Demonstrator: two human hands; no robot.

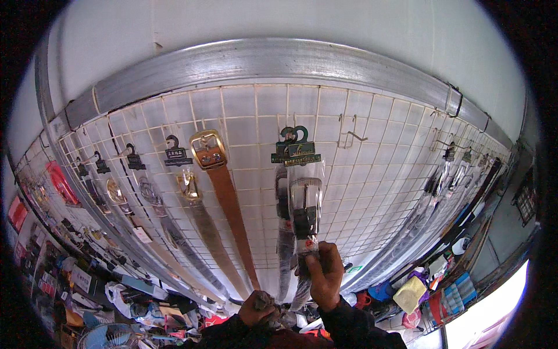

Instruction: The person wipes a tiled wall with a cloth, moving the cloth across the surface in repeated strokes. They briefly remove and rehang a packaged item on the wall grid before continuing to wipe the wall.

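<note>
My right hand [327, 278] is closed around a packaged belt [306, 212], thumb in front, just below its silver buckle. The belt is dark, sits in a clear plastic sleeve and has a dark green hook hanger [299, 152] on top. Close behind it hangs another dark wrapped belt [283, 232], partly covered. Whether the held belt's hook rests on the rack, I cannot tell. Low in the middle, my left hand [251, 310] is closed on a crumpled grey-brown bundle [265, 303]. Just above that hand hangs a brown belt [224, 195] with a large gold buckle.
A white wire grid [360, 174] covers the wall under a metal rail [261, 61]. Wrapped belts [212, 244] hang to the left and more belts [424, 200] to the right. A bare metal hook [351, 138] sticks out. Below are a fan [107, 336] and a yellow package [410, 295].
</note>
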